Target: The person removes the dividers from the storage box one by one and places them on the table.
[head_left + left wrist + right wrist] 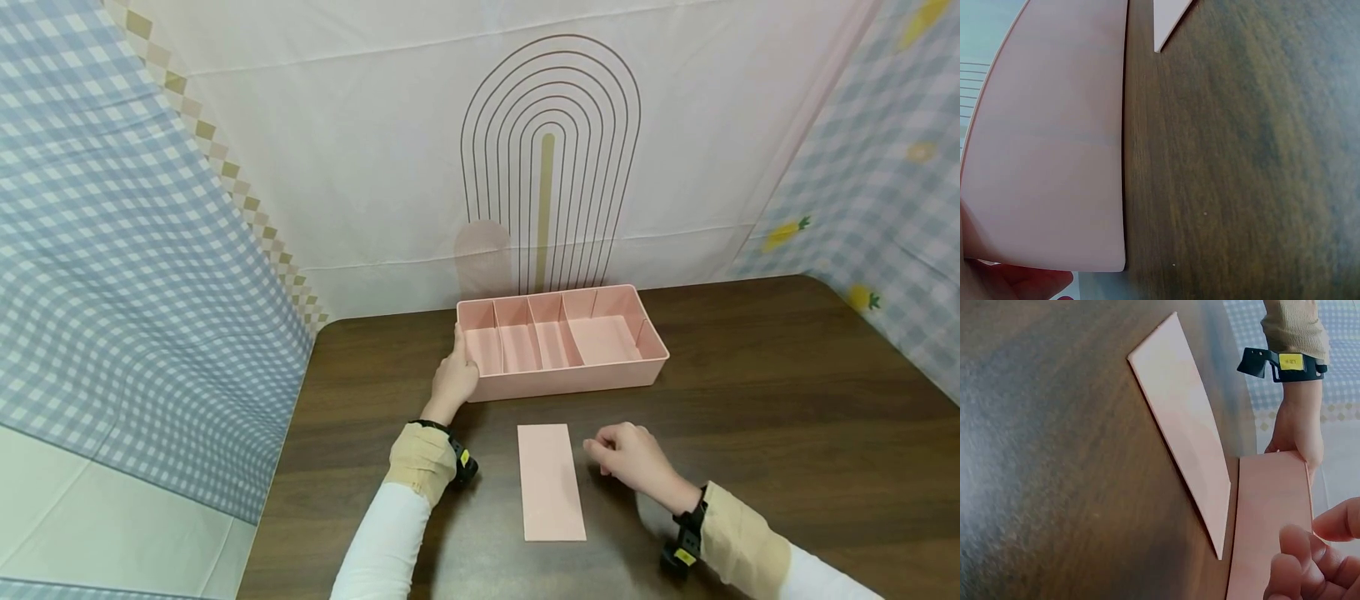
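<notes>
A pink divided storage box (566, 383) stands on the table against the back cloth. My left hand (455, 375) grips its left end, index finger along the left rim and thumb at the front corner. In the left wrist view, fingertips (1038, 281) show past the box's left end. A flat pink panel (551, 483) lies on the table in front of the box, and it also appears in the right wrist view. To the right of the panel is my right hand (633, 457), its fingers loosely curled with nothing between them.
The brown wooden table (787, 400) extends to both sides of the box. Behind it hangs a white cloth (360, 167) with an arch print. Blue checked cloth (150, 233) hangs at the left, and more at the right.
</notes>
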The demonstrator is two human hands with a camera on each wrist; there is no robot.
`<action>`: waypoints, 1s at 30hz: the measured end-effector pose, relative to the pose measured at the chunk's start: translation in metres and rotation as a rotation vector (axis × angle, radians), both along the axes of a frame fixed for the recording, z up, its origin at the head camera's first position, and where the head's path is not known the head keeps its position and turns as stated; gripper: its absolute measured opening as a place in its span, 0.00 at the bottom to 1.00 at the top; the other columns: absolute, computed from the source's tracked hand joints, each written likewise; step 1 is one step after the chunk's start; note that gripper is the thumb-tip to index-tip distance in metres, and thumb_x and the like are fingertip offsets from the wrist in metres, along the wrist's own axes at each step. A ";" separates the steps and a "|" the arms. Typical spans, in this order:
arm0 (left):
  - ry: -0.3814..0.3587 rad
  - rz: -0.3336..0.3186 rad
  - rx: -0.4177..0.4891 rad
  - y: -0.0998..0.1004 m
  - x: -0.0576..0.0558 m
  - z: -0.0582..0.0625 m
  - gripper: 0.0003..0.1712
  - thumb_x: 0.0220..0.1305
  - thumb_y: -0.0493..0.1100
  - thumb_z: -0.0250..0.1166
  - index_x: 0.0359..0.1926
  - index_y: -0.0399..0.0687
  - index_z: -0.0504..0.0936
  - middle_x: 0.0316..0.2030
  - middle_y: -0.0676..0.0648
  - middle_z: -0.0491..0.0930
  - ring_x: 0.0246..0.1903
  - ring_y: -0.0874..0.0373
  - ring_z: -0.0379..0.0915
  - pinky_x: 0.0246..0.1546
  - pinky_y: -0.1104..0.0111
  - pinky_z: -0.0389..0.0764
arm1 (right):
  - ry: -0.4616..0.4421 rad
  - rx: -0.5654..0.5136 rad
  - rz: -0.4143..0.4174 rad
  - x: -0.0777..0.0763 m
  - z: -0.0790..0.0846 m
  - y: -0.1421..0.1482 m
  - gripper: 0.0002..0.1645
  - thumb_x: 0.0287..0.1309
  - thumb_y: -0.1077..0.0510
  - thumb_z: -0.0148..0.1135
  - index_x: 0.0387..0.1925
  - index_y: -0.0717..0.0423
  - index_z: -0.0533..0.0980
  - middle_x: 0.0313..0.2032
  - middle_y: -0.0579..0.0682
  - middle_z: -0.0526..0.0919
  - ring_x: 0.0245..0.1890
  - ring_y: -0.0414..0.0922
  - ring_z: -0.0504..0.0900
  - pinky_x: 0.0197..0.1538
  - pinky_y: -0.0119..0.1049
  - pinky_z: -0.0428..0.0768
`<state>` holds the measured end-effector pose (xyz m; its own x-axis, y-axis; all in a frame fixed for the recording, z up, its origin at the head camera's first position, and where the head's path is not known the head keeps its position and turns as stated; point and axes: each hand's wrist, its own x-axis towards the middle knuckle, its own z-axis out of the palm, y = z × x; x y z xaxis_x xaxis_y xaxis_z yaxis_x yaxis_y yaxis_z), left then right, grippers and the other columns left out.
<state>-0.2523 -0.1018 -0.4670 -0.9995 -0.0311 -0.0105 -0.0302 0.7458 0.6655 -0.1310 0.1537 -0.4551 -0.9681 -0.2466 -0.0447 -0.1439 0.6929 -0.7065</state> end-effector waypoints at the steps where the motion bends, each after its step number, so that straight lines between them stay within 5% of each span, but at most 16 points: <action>1: -0.001 0.000 0.001 0.000 0.000 0.000 0.39 0.61 0.37 0.43 0.70 0.51 0.35 0.18 0.43 0.69 0.14 0.54 0.61 0.16 0.63 0.62 | 0.005 -0.001 0.000 -0.001 0.000 0.000 0.20 0.55 0.57 0.55 0.10 0.51 0.68 0.09 0.43 0.68 0.11 0.41 0.64 0.17 0.33 0.61; 30: -0.005 0.008 0.019 0.000 0.000 -0.002 0.39 0.62 0.38 0.42 0.70 0.52 0.35 0.22 0.41 0.72 0.15 0.53 0.63 0.17 0.62 0.64 | 0.075 -0.003 -0.030 -0.014 0.006 0.002 0.16 0.54 0.58 0.56 0.12 0.51 0.69 0.11 0.43 0.68 0.13 0.41 0.65 0.19 0.35 0.63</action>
